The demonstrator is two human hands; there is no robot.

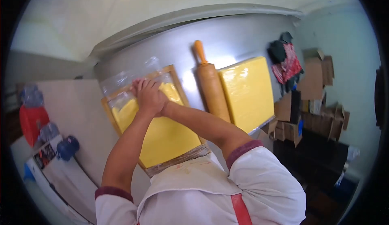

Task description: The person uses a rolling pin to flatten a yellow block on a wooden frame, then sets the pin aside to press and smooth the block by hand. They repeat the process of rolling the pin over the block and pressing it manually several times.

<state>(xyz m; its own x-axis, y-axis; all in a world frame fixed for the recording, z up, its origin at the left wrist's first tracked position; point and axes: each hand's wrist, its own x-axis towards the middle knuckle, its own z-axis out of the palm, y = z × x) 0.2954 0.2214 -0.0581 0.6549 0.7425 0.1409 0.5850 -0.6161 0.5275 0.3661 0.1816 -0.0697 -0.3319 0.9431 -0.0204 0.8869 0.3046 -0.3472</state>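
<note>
My left hand (148,96) lies over my right hand (164,105), both at the far part of a yellow slab (170,138). The left fingers are stretched out; the right hand is mostly covered, with only reddish fingertips showing past the left. The slab lies in a shallow wooden frame (178,83), and clear plastic film (121,99) shows at its far end and beyond the frame. A wooden rolling pin (212,89) lies to the right of the frame. Beside the pin sits a second yellow slab (249,93), smooth and shiny, apparently wrapped in film.
Everything lies on a shiny metal table (239,34). A red and dark cloth bundle (287,61) is at its right end. Cardboard boxes (312,79) stand beyond on the right. At the left are a red object (32,123) and a blue water jug (67,148).
</note>
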